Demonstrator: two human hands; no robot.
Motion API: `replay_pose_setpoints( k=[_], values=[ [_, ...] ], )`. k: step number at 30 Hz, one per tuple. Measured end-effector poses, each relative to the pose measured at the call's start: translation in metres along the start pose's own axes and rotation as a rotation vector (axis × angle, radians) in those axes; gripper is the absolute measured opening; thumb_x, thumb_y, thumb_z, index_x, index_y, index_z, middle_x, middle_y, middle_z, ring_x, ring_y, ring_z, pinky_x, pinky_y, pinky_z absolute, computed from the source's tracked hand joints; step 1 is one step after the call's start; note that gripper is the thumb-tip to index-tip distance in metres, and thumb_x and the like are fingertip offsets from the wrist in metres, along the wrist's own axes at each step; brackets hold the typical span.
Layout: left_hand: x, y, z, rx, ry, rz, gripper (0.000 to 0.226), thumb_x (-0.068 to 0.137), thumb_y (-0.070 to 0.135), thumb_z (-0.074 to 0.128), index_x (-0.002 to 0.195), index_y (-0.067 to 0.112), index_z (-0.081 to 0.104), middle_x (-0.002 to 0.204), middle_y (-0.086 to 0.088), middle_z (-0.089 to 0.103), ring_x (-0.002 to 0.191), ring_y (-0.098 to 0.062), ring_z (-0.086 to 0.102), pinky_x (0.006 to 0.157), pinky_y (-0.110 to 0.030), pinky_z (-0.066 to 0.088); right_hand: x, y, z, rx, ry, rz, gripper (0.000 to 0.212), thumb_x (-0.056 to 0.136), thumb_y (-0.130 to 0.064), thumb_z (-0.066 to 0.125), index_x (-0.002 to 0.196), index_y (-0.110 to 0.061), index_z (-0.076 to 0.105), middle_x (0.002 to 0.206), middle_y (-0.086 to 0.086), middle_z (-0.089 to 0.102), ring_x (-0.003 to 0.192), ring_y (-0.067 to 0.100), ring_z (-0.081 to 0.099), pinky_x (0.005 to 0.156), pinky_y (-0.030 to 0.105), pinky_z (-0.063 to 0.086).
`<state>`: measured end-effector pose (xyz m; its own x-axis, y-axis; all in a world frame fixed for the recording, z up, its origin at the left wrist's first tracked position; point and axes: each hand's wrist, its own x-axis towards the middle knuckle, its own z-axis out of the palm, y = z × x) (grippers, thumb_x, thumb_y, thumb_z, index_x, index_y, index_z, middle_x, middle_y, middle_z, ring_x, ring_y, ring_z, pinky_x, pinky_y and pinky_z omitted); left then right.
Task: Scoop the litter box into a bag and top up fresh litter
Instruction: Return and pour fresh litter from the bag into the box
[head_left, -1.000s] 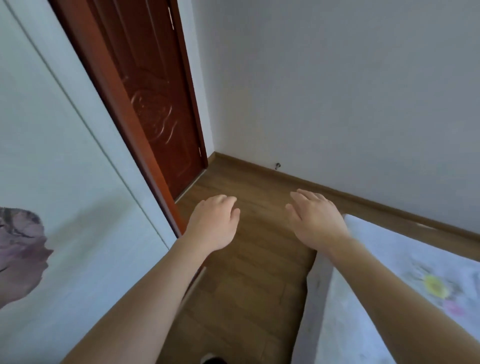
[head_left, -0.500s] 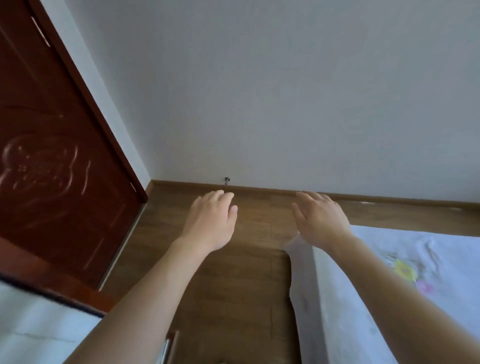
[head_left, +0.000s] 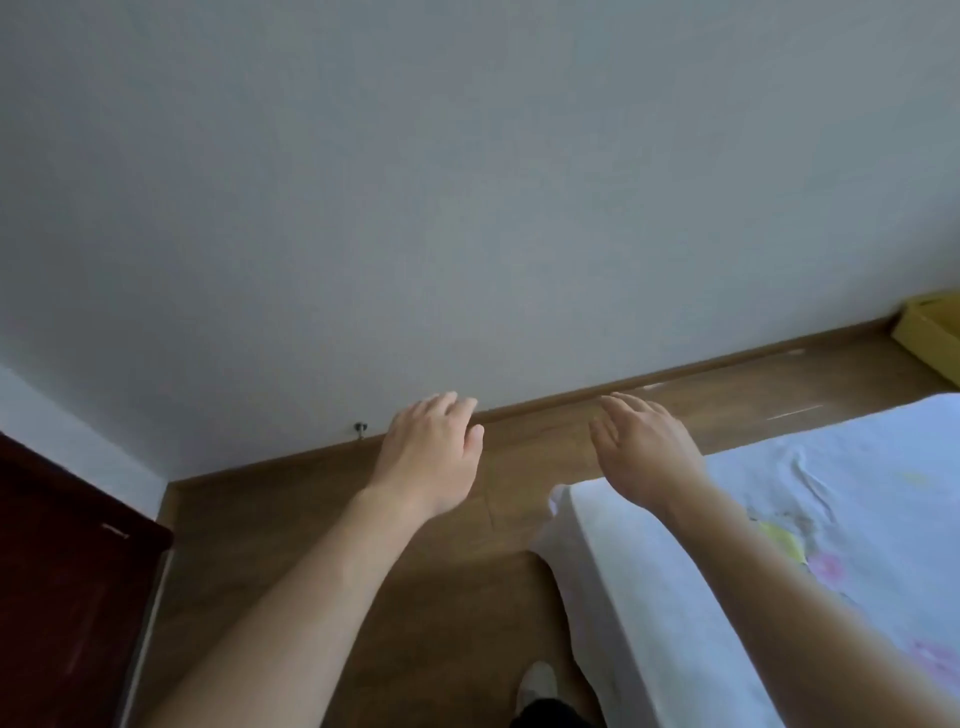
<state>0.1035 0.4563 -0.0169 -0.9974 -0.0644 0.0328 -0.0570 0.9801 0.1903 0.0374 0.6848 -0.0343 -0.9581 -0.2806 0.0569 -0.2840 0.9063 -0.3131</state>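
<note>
Both bare forearms reach forward over a brown wood-plank floor (head_left: 311, 530). The left hand (head_left: 434, 457) is held palm down in the air, its fingers straight and close together, holding nothing. The right hand (head_left: 644, 457) is level with it and well apart to the right, palm down with fingers straight and slightly spread, also holding nothing. It hovers above the near corner of a bed covered with a white sheet printed with pale yellow and pink flowers (head_left: 810, 519), which fills the near right.

A plain white wall (head_left: 467, 208) takes up the far side, edged along the bottom by a brown wooden skirting board (head_left: 691, 371). A small metal door stop (head_left: 360, 429) stands at the foot of the wall, just left of the left hand. A dark red-brown wooden door (head_left: 62, 582) stands at the near left. The toe of a white shoe (head_left: 535, 680) shows on the floor at the near edge, beside the bed.

At the far right, against the wall, lies a yellow box-shaped object (head_left: 930, 335), cut off by the edge; it may be the litter box, but too little shows to tell.
</note>
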Motion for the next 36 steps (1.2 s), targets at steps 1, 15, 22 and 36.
replay_pose_setpoints(
  k=[1,15,22,36],
  values=[
    [0.023,-0.002,0.002,-0.001,-0.005,0.005,0.047,0.104,0.036,0.032,0.146,0.018,0.041,0.150,-0.002,0.044,0.140,-0.019,0.037,0.116,-0.037,0.027,0.022,0.004,0.002,0.003,0.005,0.005,0.034,0.100,-0.031,0.042,0.113,-0.007,0.062,0.121,0.004,0.064,0.118,0.029,0.053,0.096,0.038,0.042],
    [0.310,-0.018,0.007,0.009,-0.049,0.202,0.046,0.103,0.035,0.033,0.143,0.017,0.045,0.147,-0.004,0.047,0.136,-0.022,0.041,0.112,-0.037,0.031,0.258,0.043,-0.010,-0.063,0.060,0.103,0.036,0.098,-0.030,0.039,0.112,-0.007,0.062,0.116,0.007,0.065,0.111,0.030,0.056,0.092,0.042,0.046],
    [0.461,-0.007,0.034,-0.008,-0.103,0.474,0.043,0.101,0.035,0.034,0.138,0.018,0.049,0.140,-0.003,0.053,0.128,-0.023,0.048,0.108,-0.039,0.035,0.336,0.078,0.008,-0.121,0.157,0.338,0.030,0.099,-0.031,0.040,0.110,-0.016,0.064,0.115,-0.001,0.065,0.110,0.027,0.057,0.090,0.036,0.042],
    [0.627,0.145,0.067,-0.057,-0.173,0.987,0.038,0.099,0.035,0.035,0.130,0.020,0.052,0.128,0.000,0.059,0.118,-0.021,0.052,0.105,-0.040,0.036,0.386,0.175,-0.019,-0.137,0.352,0.766,0.023,0.097,-0.029,0.041,0.076,-0.021,0.043,0.079,-0.008,0.048,0.076,0.016,0.047,0.072,0.030,0.039]
  ],
)
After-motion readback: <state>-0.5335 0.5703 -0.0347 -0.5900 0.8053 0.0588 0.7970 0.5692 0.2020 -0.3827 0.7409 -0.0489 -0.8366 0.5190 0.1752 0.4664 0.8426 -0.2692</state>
